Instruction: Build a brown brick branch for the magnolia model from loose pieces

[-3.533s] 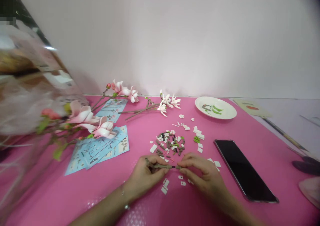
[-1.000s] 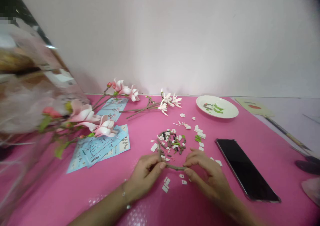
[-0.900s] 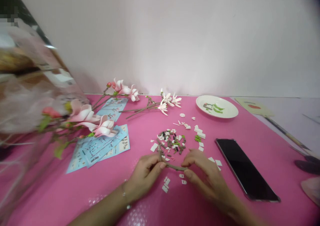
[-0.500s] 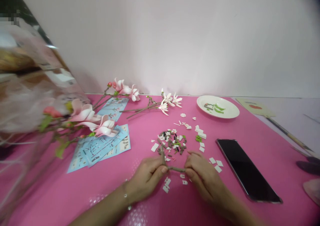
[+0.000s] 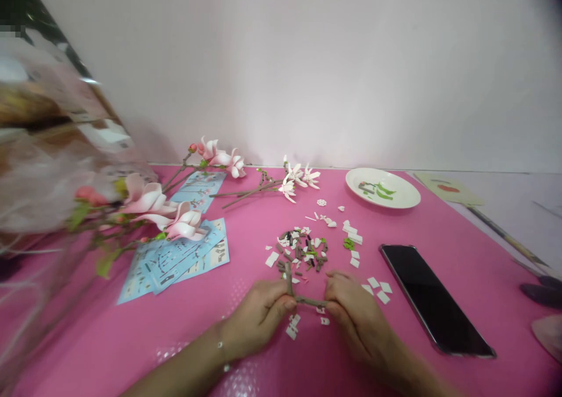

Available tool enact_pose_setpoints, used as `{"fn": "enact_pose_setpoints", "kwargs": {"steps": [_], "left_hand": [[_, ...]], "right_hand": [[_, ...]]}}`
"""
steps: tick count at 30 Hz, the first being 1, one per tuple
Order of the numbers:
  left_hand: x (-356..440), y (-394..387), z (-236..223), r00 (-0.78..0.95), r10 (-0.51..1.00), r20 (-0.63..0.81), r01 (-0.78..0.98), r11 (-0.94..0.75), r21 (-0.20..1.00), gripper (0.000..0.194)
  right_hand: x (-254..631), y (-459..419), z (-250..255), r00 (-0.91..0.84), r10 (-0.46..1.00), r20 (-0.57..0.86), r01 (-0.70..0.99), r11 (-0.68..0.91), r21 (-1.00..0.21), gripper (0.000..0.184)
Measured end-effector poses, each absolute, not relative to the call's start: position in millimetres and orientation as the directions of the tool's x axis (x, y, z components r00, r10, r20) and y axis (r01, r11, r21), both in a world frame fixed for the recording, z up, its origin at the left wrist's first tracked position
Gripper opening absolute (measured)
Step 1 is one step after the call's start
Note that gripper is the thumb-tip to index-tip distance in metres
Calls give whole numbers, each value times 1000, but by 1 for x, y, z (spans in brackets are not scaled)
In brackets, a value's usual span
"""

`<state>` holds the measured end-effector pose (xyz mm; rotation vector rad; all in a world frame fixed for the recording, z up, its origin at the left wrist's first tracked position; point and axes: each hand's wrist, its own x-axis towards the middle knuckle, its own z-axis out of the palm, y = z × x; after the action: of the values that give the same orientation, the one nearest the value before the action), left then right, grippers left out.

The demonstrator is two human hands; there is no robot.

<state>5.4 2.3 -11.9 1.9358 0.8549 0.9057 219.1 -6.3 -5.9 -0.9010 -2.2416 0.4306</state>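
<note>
A thin grey-brown toy branch (image 5: 309, 301) with an upright fork stretches between my hands, above the pink table. My left hand (image 5: 262, 315) pinches it at the fork, and my right hand (image 5: 357, 312) grips its other end. Just beyond my fingers lies a loose heap of small building pieces (image 5: 302, 249), brown, white, green and black. Small white pieces (image 5: 293, 327) rest on the table below the branch. My fingers cover both ends of the part I hold.
At right lies a black phone (image 5: 434, 297); behind it stands a white plate (image 5: 406, 199) with green leaf pieces. White toy flowers (image 5: 295, 177) lie at the back. Pink magnolia stems (image 5: 175, 215) and blue instruction sheets (image 5: 193, 262) occupy the left. White square pieces (image 5: 383, 297) sit beside my right hand.
Both hands have shifted very slightly, and the branch sits a little lower, its right end dipping a touch more. The grip on it is unchanged.
</note>
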Motion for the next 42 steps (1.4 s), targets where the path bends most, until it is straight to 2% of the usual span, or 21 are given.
{"fn": "enact_pose_setpoints", "kwargs": {"steps": [7,14,20,28,35,42], "left_hand": [[6,2,-12,511,816,269,214,-424,880,41],[5,1,-7,460,852,252,163,-360,919,46],[4,4,-12,390,896,210,147,-286,947,46],[5,3,-6,433,879,201,140,-286,948,43],[6,4,-9,452,850,270,98,-348,932,34],[5,0,-13,524,835,168,75,-241,968,28]], "right_hand": [[218,-7,-4,-528,703,477,479,710,-517,19],[218,-2,2,-482,751,451,441,653,-616,19],[227,0,6,-353,813,463,451,582,-677,22],[225,0,13,-365,770,524,452,639,-623,21],[225,-2,12,-404,736,544,407,677,-613,20],[222,-3,16,-438,710,551,391,703,-595,18]]}}
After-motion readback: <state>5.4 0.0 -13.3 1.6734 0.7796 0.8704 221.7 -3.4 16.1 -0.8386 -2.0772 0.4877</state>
